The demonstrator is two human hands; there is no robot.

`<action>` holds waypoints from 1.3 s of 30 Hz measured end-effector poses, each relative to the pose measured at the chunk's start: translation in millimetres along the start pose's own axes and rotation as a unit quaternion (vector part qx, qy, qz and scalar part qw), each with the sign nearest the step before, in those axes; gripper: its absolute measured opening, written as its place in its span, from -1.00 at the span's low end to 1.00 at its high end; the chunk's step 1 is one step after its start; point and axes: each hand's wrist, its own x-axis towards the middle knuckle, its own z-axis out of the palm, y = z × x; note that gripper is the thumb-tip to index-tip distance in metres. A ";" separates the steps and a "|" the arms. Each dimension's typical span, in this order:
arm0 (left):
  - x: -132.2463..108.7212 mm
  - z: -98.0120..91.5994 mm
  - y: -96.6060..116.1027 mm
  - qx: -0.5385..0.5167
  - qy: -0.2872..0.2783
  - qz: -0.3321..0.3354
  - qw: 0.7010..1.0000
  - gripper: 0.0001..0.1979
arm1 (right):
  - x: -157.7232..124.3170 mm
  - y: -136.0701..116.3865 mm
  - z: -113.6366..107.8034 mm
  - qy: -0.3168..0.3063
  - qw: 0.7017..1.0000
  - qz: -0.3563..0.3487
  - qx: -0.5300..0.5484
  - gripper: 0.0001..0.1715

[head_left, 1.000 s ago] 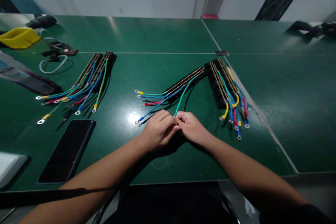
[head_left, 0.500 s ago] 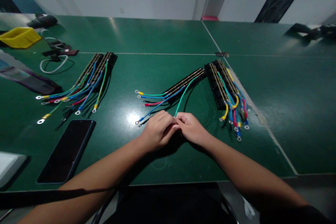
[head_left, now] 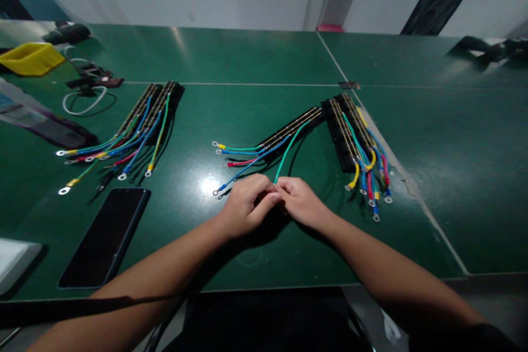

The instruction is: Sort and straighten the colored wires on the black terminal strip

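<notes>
My left hand (head_left: 246, 204) and my right hand (head_left: 303, 201) meet fingertip to fingertip at the near middle of the green table (head_left: 231, 60). Both pinch the free end of a green wire (head_left: 289, 149). That wire runs up to a black terminal strip (head_left: 291, 131) lying diagonally, which also carries blue, red and yellow-tipped wires (head_left: 241, 157) with ring lugs. The tip of the green wire is hidden inside my fingers.
More terminal strips with coloured wires lie at the right (head_left: 350, 126), and others at the left (head_left: 152, 110). A dark phone (head_left: 105, 236) lies near the front left edge. A yellow bin (head_left: 28, 59), a white cable (head_left: 82, 100) and dark tools sit at the far left.
My left fingers have shifted slightly, curling over the wire end; both hands stay in place on the green wire.
</notes>
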 end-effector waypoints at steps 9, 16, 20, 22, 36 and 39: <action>4.3 -0.6 0.3 -0.039 -0.010 -0.097 0.995 -0.73 | 1.7 5.1 -0.1 -0.026 0.999 0.014 -0.029 -0.74; -1.6 -1.0 0.2 -0.022 0.007 -0.011 1.000 -0.82 | 0.6 -1.2 -0.5 -0.008 1.000 0.000 -0.009 -0.64; 0.5 0.0 0.2 -0.017 0.005 -0.036 0.999 -0.79 | 0.4 1.1 -1.5 -0.021 1.000 0.004 -0.009 -0.67; 2.7 0.0 0.3 -0.021 0.000 -0.069 0.997 -0.75 | 0.7 2.9 -1.8 -0.027 0.999 0.011 -0.019 -0.69; 0.0 -3.9 5.5 -0.044 -0.011 -0.062 0.997 -0.76 | 0.2 0.2 -0.9 -0.019 0.998 -0.001 0.065 -0.64; -0.6 -5.6 6.7 -0.055 -0.025 -0.124 0.990 -0.73 | 1.1 2.1 -0.1 -0.016 0.997 0.005 0.074 -0.65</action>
